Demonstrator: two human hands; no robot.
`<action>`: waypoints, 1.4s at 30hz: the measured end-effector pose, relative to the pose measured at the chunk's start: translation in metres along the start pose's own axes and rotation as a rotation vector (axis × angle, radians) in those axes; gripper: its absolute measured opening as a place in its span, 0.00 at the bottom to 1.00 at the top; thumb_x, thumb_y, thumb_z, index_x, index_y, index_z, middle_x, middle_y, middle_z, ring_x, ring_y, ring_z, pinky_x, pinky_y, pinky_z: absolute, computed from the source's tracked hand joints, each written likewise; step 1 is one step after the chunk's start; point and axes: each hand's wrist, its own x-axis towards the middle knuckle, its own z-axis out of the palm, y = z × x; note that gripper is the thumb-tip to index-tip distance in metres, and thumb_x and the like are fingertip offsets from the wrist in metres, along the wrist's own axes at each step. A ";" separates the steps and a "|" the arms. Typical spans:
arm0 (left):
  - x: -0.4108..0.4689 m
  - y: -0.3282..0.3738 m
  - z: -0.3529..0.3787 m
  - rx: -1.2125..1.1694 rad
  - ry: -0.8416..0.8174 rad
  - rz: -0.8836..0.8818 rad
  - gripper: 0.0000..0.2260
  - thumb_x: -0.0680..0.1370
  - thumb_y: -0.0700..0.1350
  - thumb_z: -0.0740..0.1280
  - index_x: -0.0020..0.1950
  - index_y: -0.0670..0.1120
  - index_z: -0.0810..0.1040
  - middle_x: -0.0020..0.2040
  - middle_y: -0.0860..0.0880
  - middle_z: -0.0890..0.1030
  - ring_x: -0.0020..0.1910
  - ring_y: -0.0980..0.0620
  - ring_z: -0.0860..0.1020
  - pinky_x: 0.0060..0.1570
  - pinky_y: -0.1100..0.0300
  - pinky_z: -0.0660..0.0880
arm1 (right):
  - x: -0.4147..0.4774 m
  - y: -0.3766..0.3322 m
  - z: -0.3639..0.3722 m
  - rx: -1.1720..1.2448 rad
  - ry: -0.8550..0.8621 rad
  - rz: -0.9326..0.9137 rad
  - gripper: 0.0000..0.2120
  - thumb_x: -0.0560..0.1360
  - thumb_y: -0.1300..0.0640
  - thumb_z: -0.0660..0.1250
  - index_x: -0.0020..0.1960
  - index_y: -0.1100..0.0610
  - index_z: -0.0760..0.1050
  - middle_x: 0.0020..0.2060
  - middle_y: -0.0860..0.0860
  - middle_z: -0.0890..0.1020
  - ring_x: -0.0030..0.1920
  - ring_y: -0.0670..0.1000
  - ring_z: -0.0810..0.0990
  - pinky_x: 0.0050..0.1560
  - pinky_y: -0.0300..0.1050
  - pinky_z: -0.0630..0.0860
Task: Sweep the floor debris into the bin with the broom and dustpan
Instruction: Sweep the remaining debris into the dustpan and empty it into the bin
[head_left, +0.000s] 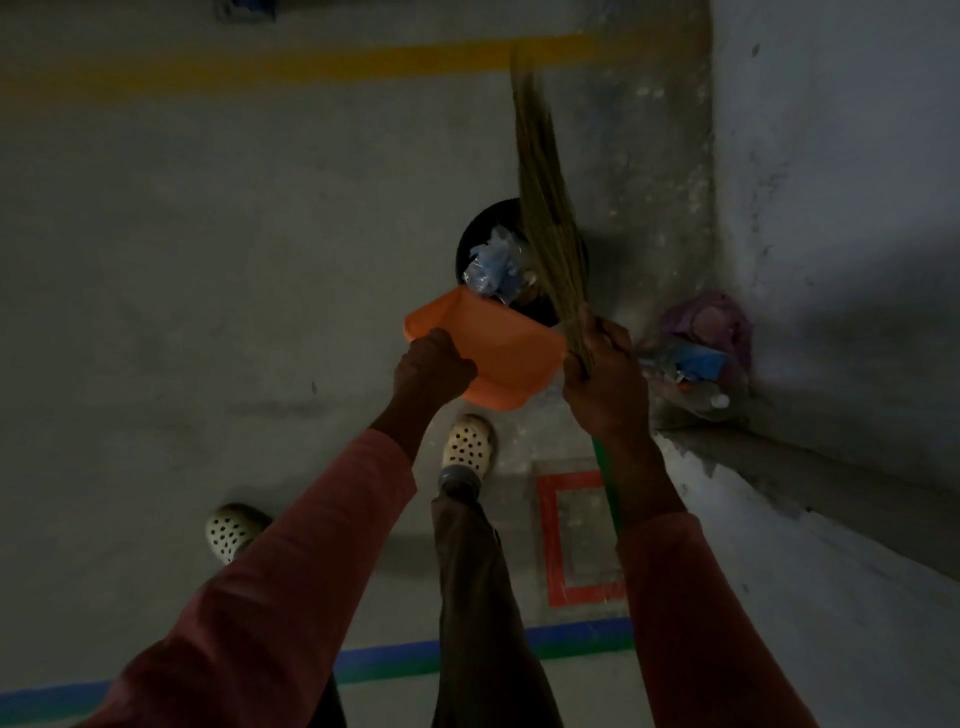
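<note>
An orange dustpan (498, 348) is tipped over the near rim of a round black bin (488, 223), with my left hand (431, 366) shut on its handle. Blue and clear plastic scraps (493, 267) lie at the dustpan's far edge, inside the bin's mouth. My right hand (605, 369) is shut on a straw broom (545, 208), gripping where the bristles meet the green handle. The bristles point away from me across the bin's right side, blurred at the tip.
A pile of plastic bags and litter (701, 353) sits in the corner against the grey wall (831, 182) at right. My two spotted clogs stand on the concrete floor near a red taped square (545, 540). A yellow floor line runs across the back, a blue-green one near me.
</note>
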 end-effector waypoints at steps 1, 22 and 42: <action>0.000 0.002 -0.001 0.005 -0.002 -0.002 0.13 0.74 0.52 0.71 0.53 0.47 0.74 0.57 0.40 0.82 0.54 0.39 0.82 0.55 0.47 0.81 | -0.001 0.003 0.001 -0.008 -0.007 0.019 0.30 0.81 0.57 0.66 0.80 0.53 0.60 0.73 0.57 0.68 0.62 0.60 0.77 0.54 0.47 0.73; 0.062 0.007 0.029 0.329 0.077 0.224 0.19 0.80 0.52 0.66 0.69 0.44 0.74 0.66 0.40 0.75 0.64 0.39 0.75 0.62 0.51 0.71 | -0.004 0.063 0.062 -0.121 -0.146 0.173 0.30 0.80 0.58 0.65 0.80 0.50 0.63 0.73 0.52 0.68 0.57 0.61 0.80 0.50 0.51 0.77; -0.042 -0.073 -0.042 -0.028 0.114 0.019 0.18 0.77 0.54 0.70 0.66 0.51 0.79 0.66 0.45 0.79 0.62 0.43 0.79 0.61 0.53 0.75 | -0.054 -0.057 -0.002 -0.092 -0.240 0.117 0.31 0.79 0.56 0.66 0.80 0.49 0.62 0.73 0.53 0.68 0.63 0.60 0.77 0.60 0.56 0.77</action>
